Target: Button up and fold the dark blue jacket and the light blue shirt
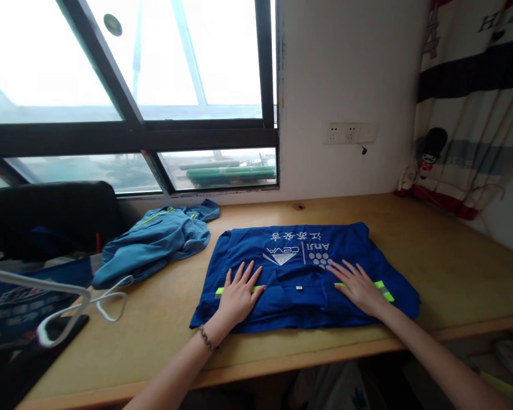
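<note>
A dark blue work shirt (pixel 299 267) with white printed lettering and yellow-green reflective strips lies folded flat on the wooden desk (pixel 431 267). My left hand (pixel 238 295) rests flat on its left part, fingers spread, over one reflective strip. My right hand (pixel 358 286) presses flat on the right part, fingers spread, next to the other strip. Neither hand holds anything.
A crumpled lighter blue garment (pixel 158 242) lies on the desk to the left. White clothes hangers (pixel 74 304) stick out at the left edge, near a black chair back (pixel 51 216). A window runs behind; wall sockets (pixel 350 132) and a striped curtain (pixel 470 97) stand at the right.
</note>
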{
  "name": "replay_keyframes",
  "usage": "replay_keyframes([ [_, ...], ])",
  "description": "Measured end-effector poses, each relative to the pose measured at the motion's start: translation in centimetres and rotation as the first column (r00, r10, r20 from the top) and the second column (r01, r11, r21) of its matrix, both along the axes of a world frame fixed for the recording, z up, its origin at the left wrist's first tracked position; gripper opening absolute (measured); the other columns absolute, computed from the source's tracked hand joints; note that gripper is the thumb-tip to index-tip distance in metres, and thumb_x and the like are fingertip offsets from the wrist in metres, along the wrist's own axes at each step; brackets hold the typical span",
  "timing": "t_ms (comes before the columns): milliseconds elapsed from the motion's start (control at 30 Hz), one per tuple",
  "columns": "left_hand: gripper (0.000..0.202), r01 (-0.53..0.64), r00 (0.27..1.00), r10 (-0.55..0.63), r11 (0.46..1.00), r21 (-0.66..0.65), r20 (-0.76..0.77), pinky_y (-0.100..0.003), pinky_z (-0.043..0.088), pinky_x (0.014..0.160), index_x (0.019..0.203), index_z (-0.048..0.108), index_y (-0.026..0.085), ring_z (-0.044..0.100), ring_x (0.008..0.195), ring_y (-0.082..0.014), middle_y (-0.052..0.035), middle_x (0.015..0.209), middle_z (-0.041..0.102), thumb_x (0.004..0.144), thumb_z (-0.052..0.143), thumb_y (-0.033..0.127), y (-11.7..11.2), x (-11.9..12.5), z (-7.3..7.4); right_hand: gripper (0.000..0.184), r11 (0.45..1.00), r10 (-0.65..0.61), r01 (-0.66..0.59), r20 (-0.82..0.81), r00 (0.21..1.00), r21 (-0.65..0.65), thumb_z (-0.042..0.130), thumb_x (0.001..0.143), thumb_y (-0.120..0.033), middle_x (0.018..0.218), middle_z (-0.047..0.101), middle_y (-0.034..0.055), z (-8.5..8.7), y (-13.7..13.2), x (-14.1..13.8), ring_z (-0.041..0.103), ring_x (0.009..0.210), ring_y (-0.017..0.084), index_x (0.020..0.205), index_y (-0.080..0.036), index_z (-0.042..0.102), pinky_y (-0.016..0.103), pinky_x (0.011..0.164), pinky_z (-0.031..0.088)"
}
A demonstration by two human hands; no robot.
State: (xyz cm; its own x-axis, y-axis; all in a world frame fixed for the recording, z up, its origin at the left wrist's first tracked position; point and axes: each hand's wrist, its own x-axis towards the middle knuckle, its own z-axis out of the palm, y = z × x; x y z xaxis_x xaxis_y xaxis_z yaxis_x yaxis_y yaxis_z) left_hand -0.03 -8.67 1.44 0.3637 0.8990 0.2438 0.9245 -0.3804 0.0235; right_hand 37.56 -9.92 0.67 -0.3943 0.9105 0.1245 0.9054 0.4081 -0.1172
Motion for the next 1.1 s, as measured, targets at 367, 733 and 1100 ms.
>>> replay_keyframes([
  [367,0.047,-0.197,0.974,0.202,0.979,0.053,-0.099,-0.048,0.024,0.099,0.133,0.029,0.030,0.023,0.128,-0.0265,-0.0029,0.140,0.027,0.087,0.031,0.040,-4.7,-6.6,-0.5,0.056,0.972,-0.222,0.218,0.031,0.975,0.091,0.032,0.085,-0.051,0.141,0.022,-0.0013,-3.4,-5.4,9.3,0.024,0.127,0.023,0.135,-0.028,0.026,0.043,0.101,0.030],
  [733,0.046,0.084,0.990,-0.067,0.986,0.141,-0.121,-0.044,0.036,0.093,0.131,0.032,0.032,0.036,0.121,-0.0247,0.0007,0.134,0.038,0.086,0.037,0.037,-9.5,-4.5,-1.1,0.051,0.996,0.065,-0.062,0.039,0.997,-0.069,0.042,0.083,-0.046,0.136,0.032,-0.0051,1.3,-7.3,7.5,0.026,0.126,0.024,0.131,-0.038,0.029,0.048,0.100,0.029],
  [1100,0.041,0.181,0.982,-0.182,0.983,-0.024,-0.042,-0.062,0.011,0.097,0.127,0.037,0.037,0.022,0.127,-0.0313,-0.0003,0.136,0.036,0.088,0.030,0.043,1.7,-3.0,1.6,0.050,0.967,-0.221,0.212,0.054,0.974,0.143,0.045,0.079,-0.051,0.129,0.043,-0.0029,-2.8,-12.7,4.5,0.042,0.117,0.027,0.125,-0.032,0.043,0.043,0.092,0.041],
])
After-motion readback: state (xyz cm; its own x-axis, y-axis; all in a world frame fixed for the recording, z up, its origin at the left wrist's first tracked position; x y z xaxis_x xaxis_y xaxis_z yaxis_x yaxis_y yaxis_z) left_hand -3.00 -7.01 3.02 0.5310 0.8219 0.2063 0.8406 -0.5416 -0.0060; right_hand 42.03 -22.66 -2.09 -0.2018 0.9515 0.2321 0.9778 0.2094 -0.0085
